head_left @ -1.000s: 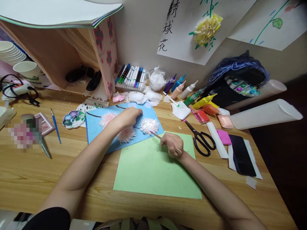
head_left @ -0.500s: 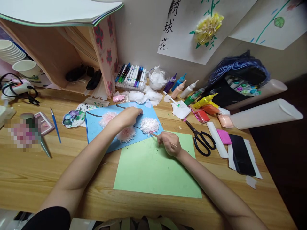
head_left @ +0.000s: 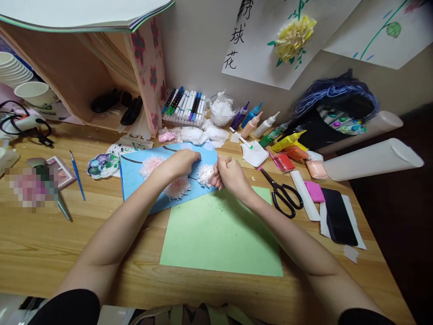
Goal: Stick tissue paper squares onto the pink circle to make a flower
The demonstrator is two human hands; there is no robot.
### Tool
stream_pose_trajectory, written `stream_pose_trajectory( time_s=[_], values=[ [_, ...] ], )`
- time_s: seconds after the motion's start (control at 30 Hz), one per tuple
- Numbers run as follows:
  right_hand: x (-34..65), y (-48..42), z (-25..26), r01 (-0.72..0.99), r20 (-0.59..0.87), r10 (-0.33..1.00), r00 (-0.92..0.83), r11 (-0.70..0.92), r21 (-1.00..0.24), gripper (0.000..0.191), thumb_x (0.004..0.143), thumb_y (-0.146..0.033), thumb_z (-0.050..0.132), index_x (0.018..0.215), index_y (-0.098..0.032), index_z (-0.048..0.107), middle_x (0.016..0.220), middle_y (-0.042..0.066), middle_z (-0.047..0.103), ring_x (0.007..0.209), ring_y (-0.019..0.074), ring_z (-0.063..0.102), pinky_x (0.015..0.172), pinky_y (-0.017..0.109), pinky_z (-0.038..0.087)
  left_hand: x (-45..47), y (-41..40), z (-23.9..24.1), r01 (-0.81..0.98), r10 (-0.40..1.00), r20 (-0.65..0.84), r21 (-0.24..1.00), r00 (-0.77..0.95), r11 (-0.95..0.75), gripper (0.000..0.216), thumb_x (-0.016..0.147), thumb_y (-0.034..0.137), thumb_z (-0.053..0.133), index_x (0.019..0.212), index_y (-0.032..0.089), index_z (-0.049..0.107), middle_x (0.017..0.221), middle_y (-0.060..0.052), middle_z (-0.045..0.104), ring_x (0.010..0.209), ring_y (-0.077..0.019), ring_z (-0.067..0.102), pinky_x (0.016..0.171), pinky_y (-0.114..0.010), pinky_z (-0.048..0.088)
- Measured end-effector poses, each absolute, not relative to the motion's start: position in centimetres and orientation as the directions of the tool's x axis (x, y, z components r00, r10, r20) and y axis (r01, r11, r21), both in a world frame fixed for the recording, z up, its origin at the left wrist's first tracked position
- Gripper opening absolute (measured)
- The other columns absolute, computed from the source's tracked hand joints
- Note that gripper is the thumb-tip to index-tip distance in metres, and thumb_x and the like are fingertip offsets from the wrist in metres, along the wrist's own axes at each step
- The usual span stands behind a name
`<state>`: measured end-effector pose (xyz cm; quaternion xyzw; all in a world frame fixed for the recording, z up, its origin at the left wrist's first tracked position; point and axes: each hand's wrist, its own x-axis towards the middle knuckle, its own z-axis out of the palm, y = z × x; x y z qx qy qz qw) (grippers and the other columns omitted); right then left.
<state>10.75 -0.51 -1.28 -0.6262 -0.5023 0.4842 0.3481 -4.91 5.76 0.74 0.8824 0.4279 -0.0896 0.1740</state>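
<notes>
Several fluffy paper flowers lie on a blue sheet (head_left: 158, 205), among them a pale pink one (head_left: 151, 167), a second pink one (head_left: 178, 188) and a white one (head_left: 204, 175). My left hand (head_left: 184, 162) rests over the sheet between the flowers, its fingers curled in and mostly hidden. At the right side of the white flower is my right hand (head_left: 232, 176), closed in a pinch on a thin stick. That stick is mostly covered by the fingers, and its tip is hidden at the petals. A green sheet (head_left: 219, 239) lies below, partly under my right forearm.
Black scissors (head_left: 287, 196) and a phone (head_left: 338, 216) lie to the right. Glue or paint bottles (head_left: 252, 124), a marker box (head_left: 186, 108) and a bowl of white tissue (head_left: 222, 110) stand along the wall. A blue brush (head_left: 77, 176) and a paint palette (head_left: 103, 165) are at left.
My right hand has moved up and left, closer to the white flower, and now covers its right edge. The stick has turned with it and is less visible. My left hand stays in place.
</notes>
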Motion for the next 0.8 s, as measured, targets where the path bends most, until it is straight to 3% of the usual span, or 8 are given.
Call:
stream_pose_trajectory(
  time_s=[0.2, 0.4, 0.5, 0.57, 0.7, 0.8],
  values=[
    [10.7, 0.6, 0.1, 0.390, -0.284, 0.954, -0.101, -0.224, -0.893, 0.050, 0.091, -0.047, 0.039, 0.051, -0.018, 0.049, 0.038, 0.003, 0.058, 0.030, 0.0116, 0.051, 0.032, 0.021, 0.038, -5.0, 5.8, 0.7, 0.772, 0.718, -0.285, 0.234, 0.636, -0.591, 0.053, 0.071, -0.004, 0.040, 0.116, 0.017, 0.058, 0.114, -0.007, 0.065, 0.106, -0.0196, 0.059, 0.088, -0.026, 0.044],
    [13.5, -3.5, 0.8, 0.313, 0.002, 0.994, -0.113, 0.037, -0.949, 0.049, 0.092, -0.050, 0.037, 0.060, -0.017, 0.053, 0.046, 0.000, 0.056, 0.041, 0.0100, 0.049, 0.045, 0.023, 0.039, -5.0, 5.7, 0.2, 0.788, 0.738, -0.281, 0.271, 0.614, -0.553, 0.053, 0.070, -0.006, 0.042, 0.114, 0.017, 0.059, 0.112, -0.009, 0.065, 0.105, -0.0214, 0.060, 0.087, -0.029, 0.045],
    [15.1, -5.1, -0.9, 0.208, 0.065, 0.995, -0.073, 0.079, -0.975, 0.048, 0.092, -0.049, 0.037, 0.060, -0.018, 0.054, 0.050, 0.001, 0.056, 0.045, 0.0115, 0.048, 0.045, 0.025, 0.037, -5.2, 5.7, 0.1, 0.792, 0.744, -0.276, 0.273, 0.609, -0.546, 0.055, 0.070, -0.006, 0.041, 0.116, 0.018, 0.057, 0.114, -0.009, 0.065, 0.106, -0.0208, 0.059, 0.087, -0.029, 0.045],
    [15.9, -5.6, -2.4, 0.101, 0.051, 0.998, -0.038, 0.055, -0.993, 0.048, 0.092, -0.050, 0.037, 0.060, -0.019, 0.054, 0.048, 0.001, 0.054, 0.043, 0.0121, 0.046, 0.043, 0.026, 0.034, -5.5, 5.6, 0.3, 0.782, 0.729, -0.288, 0.284, 0.621, -0.554, 0.057, 0.070, -0.006, 0.039, 0.118, 0.018, 0.056, 0.116, -0.009, 0.064, 0.107, -0.0200, 0.059, 0.087, -0.028, 0.044],
    [16.2, -5.7, -4.6, -0.160, -0.120, 0.990, -0.079, -0.131, -0.978, 0.046, 0.092, -0.051, 0.034, 0.063, -0.020, 0.051, 0.048, 0.000, 0.052, 0.043, 0.0136, 0.044, 0.046, 0.027, 0.034, -6.2, 6.1, 1.4, 0.792, 0.760, -0.249, 0.315, 0.600, -0.523, 0.044, 0.077, 0.001, 0.041, 0.114, 0.019, 0.058, 0.109, -0.007, 0.066, 0.101, -0.0188, 0.060, 0.082, -0.027, 0.046],
    [15.7, -5.8, -5.3, -0.277, -0.179, 0.974, -0.137, -0.211, -0.937, 0.046, 0.093, -0.050, 0.032, 0.063, -0.021, 0.051, 0.050, -0.001, 0.049, 0.045, 0.0140, 0.045, 0.053, 0.029, 0.037, -6.4, 7.0, 2.1, 0.870, 0.874, -0.108, 0.215, 0.473, -0.444, 0.027, 0.083, 0.017, 0.046, 0.106, 0.020, 0.060, 0.104, -0.006, 0.067, 0.096, -0.0202, 0.061, 0.077, -0.028, 0.047]
  ],
)
